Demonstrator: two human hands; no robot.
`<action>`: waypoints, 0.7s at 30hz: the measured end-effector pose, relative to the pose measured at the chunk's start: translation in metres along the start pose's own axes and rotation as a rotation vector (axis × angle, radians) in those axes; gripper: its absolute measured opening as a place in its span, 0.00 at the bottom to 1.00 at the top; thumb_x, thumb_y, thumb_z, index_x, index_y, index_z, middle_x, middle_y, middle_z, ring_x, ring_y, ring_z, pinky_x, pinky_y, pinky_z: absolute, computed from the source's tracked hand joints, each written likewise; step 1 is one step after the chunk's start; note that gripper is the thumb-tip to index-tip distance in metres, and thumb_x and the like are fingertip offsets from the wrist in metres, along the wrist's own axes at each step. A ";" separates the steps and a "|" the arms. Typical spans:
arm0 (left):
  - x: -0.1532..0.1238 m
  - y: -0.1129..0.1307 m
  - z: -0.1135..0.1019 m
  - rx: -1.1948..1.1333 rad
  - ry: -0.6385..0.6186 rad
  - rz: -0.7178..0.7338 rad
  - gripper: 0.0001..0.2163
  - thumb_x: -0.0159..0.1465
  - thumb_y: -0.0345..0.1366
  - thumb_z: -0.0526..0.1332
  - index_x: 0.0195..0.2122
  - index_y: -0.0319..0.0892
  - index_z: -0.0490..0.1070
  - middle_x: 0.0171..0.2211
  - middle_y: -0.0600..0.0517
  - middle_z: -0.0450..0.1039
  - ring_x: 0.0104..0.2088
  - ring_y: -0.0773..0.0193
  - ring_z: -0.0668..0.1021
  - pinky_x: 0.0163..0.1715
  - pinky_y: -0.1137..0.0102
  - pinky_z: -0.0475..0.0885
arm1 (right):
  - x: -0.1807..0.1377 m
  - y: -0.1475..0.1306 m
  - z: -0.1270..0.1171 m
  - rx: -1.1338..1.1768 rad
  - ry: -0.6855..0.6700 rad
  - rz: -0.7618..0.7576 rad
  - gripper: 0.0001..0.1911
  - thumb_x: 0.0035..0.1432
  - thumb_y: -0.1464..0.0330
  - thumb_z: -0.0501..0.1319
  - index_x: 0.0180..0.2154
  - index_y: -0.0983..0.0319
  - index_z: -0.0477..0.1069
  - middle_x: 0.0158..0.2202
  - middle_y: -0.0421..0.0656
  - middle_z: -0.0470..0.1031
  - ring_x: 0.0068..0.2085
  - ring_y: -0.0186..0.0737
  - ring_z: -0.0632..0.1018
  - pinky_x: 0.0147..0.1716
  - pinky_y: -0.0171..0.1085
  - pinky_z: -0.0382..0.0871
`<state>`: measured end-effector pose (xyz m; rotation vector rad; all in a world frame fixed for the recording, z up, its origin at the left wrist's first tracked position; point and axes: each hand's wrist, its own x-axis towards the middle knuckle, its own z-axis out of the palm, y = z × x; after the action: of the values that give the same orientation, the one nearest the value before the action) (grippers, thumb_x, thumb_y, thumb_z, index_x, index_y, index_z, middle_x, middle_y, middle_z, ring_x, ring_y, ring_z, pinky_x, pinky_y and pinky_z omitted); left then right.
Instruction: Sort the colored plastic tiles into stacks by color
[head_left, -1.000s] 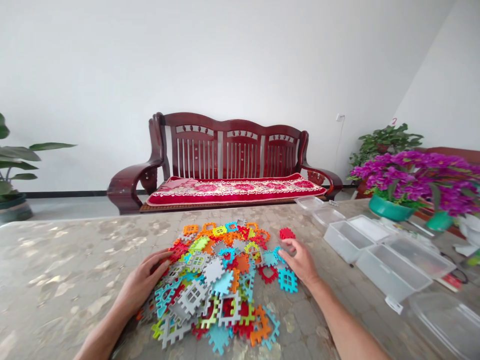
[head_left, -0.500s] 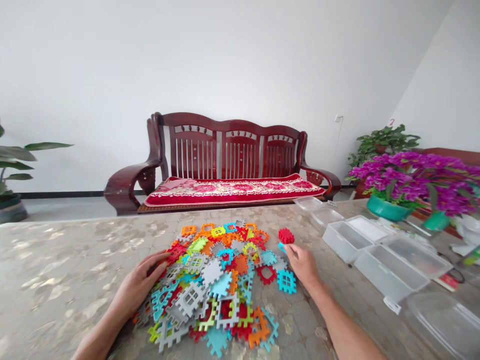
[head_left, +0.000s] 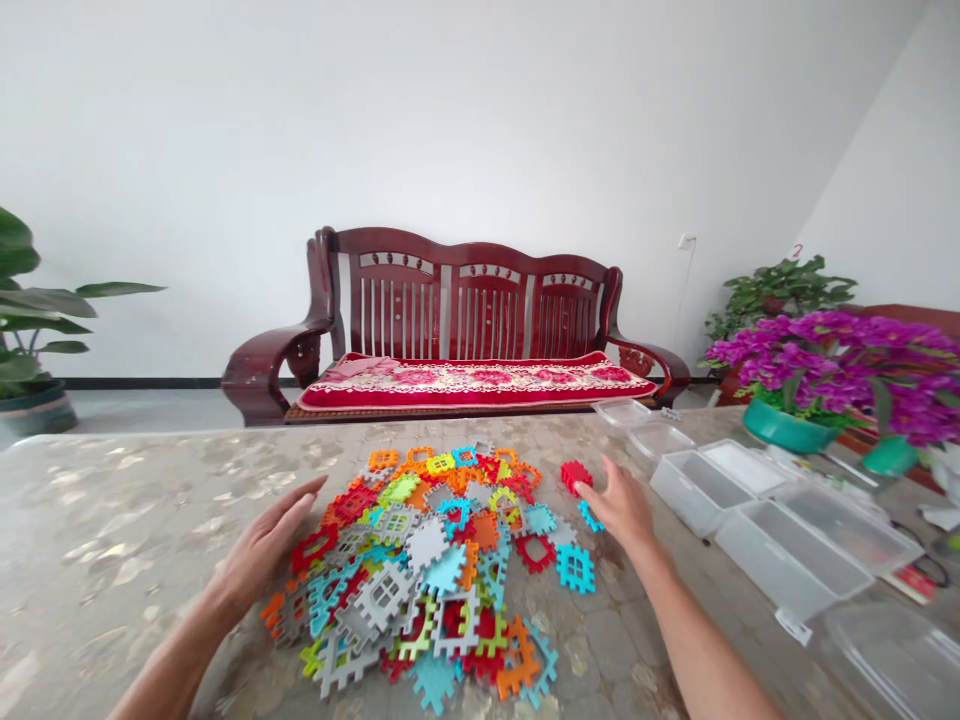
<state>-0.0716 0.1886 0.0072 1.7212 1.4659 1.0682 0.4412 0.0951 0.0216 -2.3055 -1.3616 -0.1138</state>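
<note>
Neither hand has hold of anything: the left hand (head_left: 264, 545) is open and flat, fingers stretched, at the left edge of the heap of coloured toothed tiles (head_left: 439, 560), and the right hand (head_left: 619, 505) is spread loosely just past the heap's right side, fingertips beside a lone red tile (head_left: 575, 474) and over a blue tile (head_left: 589, 517). A moment ago the left palm pressed into the pile; now it has lifted off to the side, and the right hand has slid outward toward the clear plastic boxes (head_left: 757, 520) on the stone-patterned table (head_left: 112, 540). I'd judge the picking-out is only starting.
</note>
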 end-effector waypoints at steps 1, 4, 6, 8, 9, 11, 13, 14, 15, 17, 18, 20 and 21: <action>0.004 0.000 -0.002 0.014 0.031 0.016 0.33 0.62 0.62 0.51 0.59 0.46 0.72 0.61 0.48 0.71 0.61 0.49 0.72 0.64 0.56 0.62 | 0.002 -0.008 0.001 -0.023 -0.036 -0.008 0.41 0.55 0.53 0.61 0.64 0.67 0.59 0.57 0.58 0.72 0.56 0.57 0.74 0.53 0.47 0.66; 0.017 -0.005 0.000 0.045 0.057 0.055 0.34 0.64 0.61 0.48 0.63 0.44 0.67 0.65 0.48 0.65 0.66 0.51 0.66 0.67 0.57 0.55 | 0.007 -0.025 0.007 -0.100 -0.127 -0.022 0.43 0.54 0.53 0.63 0.66 0.68 0.56 0.57 0.59 0.70 0.56 0.59 0.74 0.51 0.47 0.67; 0.025 -0.011 0.007 0.069 0.040 0.053 0.35 0.65 0.61 0.46 0.65 0.43 0.65 0.66 0.48 0.63 0.67 0.51 0.64 0.67 0.56 0.54 | 0.009 -0.028 0.012 -0.140 -0.160 -0.020 0.41 0.56 0.55 0.62 0.65 0.68 0.57 0.57 0.59 0.71 0.55 0.59 0.74 0.51 0.46 0.66; 0.032 -0.016 0.016 0.102 0.012 0.059 0.36 0.65 0.60 0.45 0.65 0.41 0.64 0.67 0.48 0.63 0.67 0.51 0.63 0.68 0.56 0.53 | 0.012 -0.027 0.017 -0.163 -0.169 -0.033 0.37 0.59 0.58 0.60 0.64 0.70 0.58 0.55 0.59 0.73 0.55 0.57 0.74 0.51 0.45 0.66; 0.035 -0.018 0.020 0.117 -0.005 0.066 0.36 0.65 0.60 0.44 0.66 0.41 0.64 0.67 0.48 0.63 0.67 0.51 0.63 0.68 0.56 0.53 | 0.013 -0.027 0.020 -0.170 -0.171 -0.042 0.35 0.60 0.59 0.60 0.64 0.71 0.58 0.54 0.59 0.74 0.55 0.57 0.74 0.51 0.44 0.66; 0.039 -0.017 0.027 0.139 -0.038 0.078 0.37 0.65 0.61 0.43 0.66 0.40 0.62 0.67 0.48 0.62 0.67 0.52 0.62 0.68 0.57 0.53 | 0.017 -0.026 0.024 -0.180 -0.173 -0.059 0.32 0.60 0.61 0.59 0.61 0.71 0.61 0.52 0.58 0.75 0.53 0.55 0.75 0.50 0.42 0.65; 0.042 -0.014 0.031 0.155 -0.061 0.077 0.38 0.65 0.61 0.42 0.67 0.39 0.61 0.67 0.47 0.61 0.67 0.52 0.62 0.68 0.57 0.52 | 0.023 -0.028 0.029 -0.181 -0.175 -0.060 0.29 0.60 0.62 0.59 0.59 0.70 0.63 0.50 0.58 0.76 0.52 0.54 0.76 0.48 0.41 0.66; 0.043 -0.012 0.032 0.165 -0.071 0.073 0.38 0.66 0.61 0.42 0.67 0.39 0.61 0.67 0.47 0.62 0.67 0.52 0.63 0.68 0.57 0.52 | 0.026 -0.030 0.031 -0.179 -0.175 -0.058 0.27 0.60 0.62 0.59 0.57 0.70 0.64 0.49 0.57 0.77 0.51 0.53 0.77 0.48 0.40 0.66; 0.044 -0.010 0.033 0.178 -0.081 0.068 0.37 0.66 0.61 0.42 0.67 0.40 0.62 0.67 0.48 0.62 0.67 0.51 0.63 0.68 0.56 0.53 | 0.030 -0.033 0.033 -0.176 -0.172 -0.055 0.26 0.60 0.63 0.59 0.56 0.69 0.65 0.49 0.57 0.77 0.50 0.52 0.77 0.47 0.40 0.66; 0.044 -0.006 0.034 0.209 -0.106 0.070 0.36 0.66 0.60 0.43 0.65 0.42 0.65 0.65 0.48 0.65 0.66 0.50 0.65 0.67 0.54 0.54 | 0.037 -0.040 0.036 -0.174 -0.162 -0.048 0.22 0.60 0.63 0.59 0.53 0.68 0.67 0.48 0.57 0.77 0.50 0.52 0.77 0.48 0.39 0.65; 0.043 -0.005 0.034 0.223 -0.120 0.078 0.35 0.66 0.60 0.43 0.65 0.44 0.66 0.65 0.49 0.66 0.65 0.50 0.66 0.67 0.54 0.55 | 0.040 -0.043 0.038 -0.173 -0.159 -0.049 0.21 0.60 0.63 0.59 0.52 0.68 0.68 0.48 0.57 0.77 0.50 0.52 0.77 0.48 0.40 0.65; 0.041 -0.004 0.034 0.237 -0.139 0.105 0.34 0.66 0.60 0.43 0.64 0.45 0.67 0.64 0.50 0.67 0.65 0.50 0.67 0.67 0.53 0.55 | 0.046 -0.049 0.039 -0.169 -0.160 -0.058 0.20 0.61 0.62 0.59 0.50 0.68 0.69 0.47 0.58 0.77 0.50 0.52 0.77 0.48 0.40 0.65; 0.040 -0.004 0.034 0.236 -0.148 0.116 0.34 0.66 0.60 0.43 0.64 0.45 0.67 0.64 0.50 0.67 0.64 0.50 0.67 0.67 0.54 0.55 | 0.047 -0.051 0.039 -0.161 -0.163 -0.063 0.20 0.60 0.61 0.59 0.50 0.68 0.69 0.47 0.58 0.77 0.50 0.52 0.77 0.48 0.41 0.66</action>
<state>-0.0417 0.2301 -0.0047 2.0258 1.4597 0.8306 0.4161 0.1706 0.0183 -2.4505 -1.5583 -0.0576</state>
